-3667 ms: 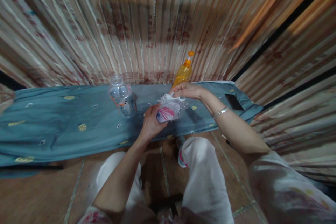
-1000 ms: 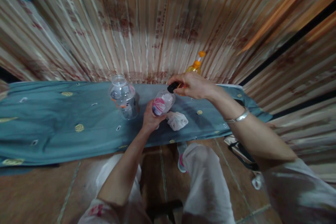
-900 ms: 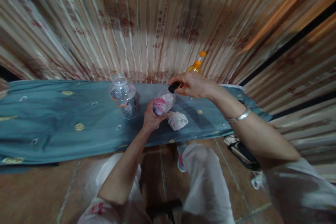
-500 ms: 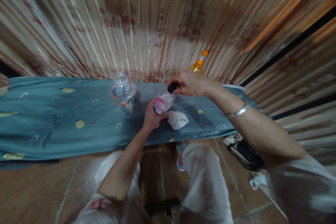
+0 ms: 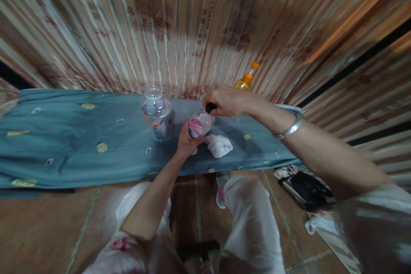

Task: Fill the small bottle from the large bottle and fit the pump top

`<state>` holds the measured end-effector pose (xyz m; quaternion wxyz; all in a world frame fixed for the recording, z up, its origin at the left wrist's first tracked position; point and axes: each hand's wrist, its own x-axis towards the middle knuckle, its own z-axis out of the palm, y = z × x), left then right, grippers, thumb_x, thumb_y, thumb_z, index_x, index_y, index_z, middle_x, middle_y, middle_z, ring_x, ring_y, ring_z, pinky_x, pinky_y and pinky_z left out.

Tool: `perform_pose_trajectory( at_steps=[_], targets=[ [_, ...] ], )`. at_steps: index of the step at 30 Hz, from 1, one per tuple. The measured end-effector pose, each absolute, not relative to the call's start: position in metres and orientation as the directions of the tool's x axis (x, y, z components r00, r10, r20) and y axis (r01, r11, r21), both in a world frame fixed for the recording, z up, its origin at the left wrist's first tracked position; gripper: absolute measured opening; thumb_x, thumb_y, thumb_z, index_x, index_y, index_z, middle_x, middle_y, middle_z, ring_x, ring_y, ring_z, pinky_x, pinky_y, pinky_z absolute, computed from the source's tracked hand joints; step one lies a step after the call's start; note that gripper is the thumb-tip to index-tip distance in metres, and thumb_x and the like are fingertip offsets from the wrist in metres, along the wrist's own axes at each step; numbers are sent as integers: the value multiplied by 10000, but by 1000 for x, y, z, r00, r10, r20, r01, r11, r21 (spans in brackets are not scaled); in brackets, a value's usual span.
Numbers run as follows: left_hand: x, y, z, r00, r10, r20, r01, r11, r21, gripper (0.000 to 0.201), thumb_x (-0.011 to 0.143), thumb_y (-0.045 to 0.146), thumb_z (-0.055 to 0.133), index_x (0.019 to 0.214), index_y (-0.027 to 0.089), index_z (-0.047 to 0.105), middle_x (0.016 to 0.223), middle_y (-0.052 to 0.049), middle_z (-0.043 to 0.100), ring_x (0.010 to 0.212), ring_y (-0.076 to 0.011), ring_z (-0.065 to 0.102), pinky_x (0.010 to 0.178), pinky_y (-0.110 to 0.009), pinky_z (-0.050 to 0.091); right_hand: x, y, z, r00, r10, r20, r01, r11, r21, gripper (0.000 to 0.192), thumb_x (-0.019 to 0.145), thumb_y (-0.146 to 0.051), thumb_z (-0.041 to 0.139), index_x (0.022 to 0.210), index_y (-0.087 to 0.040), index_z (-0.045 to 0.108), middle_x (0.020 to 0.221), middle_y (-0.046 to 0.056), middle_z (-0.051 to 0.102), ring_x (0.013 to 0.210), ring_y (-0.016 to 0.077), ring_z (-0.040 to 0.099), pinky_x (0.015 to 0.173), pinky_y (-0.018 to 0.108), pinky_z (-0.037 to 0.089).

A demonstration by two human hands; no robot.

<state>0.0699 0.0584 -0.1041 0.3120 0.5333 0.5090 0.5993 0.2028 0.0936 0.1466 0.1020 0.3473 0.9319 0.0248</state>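
teal cloth [image 5: 64, 137], dotted with small gold motifs, is spread over a long low surface set against a wall of striped, patterned curtain [image 5: 180, 30]; brown tiled floor [image 5: 48, 227] is seen below its near edge. a small clear bottle [image 5: 199, 123] with a pink label is held tilted above the cloth, gripped round its lower part by the left hand [image 5: 185, 139], while its black cap [image 5: 211, 107] is pinched by the fingers of the right hand [image 5: 226, 100]. a crumpled white cloth [image 5: 218, 144] lies just beside, a larger clear bottle [image 5: 158, 112] stands to the left, and an orange pump bottle [image 5: 245, 81] is partly hidden behind the right hand. open cloth stretches away leftward.
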Motion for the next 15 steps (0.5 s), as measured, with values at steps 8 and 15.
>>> perform_pose_trajectory(
  at_steps=[8,15],
  targets=[
    [69,59,-105,-221,921,319,143,-293,945,801,543,144,857,1277,231,550,1226,-85,655,1173,-313,631,1051,-482,489,200,98,142,-745,649,-154,638,761,116,173,844,-170,734,1010,-192,776,967,74,776,1027,256,705,841,326,483],
    [68,58,-104,-231,914,333,145,-306,941,782,538,157,863,1257,216,561,1181,-86,665,1145,-318,639,1042,-494,487,198,106,134,-707,694,-137,688,720,96,228,928,-371,703,931,-150,759,921,129,770,1010,293,710,860,372,501]
  ],
)
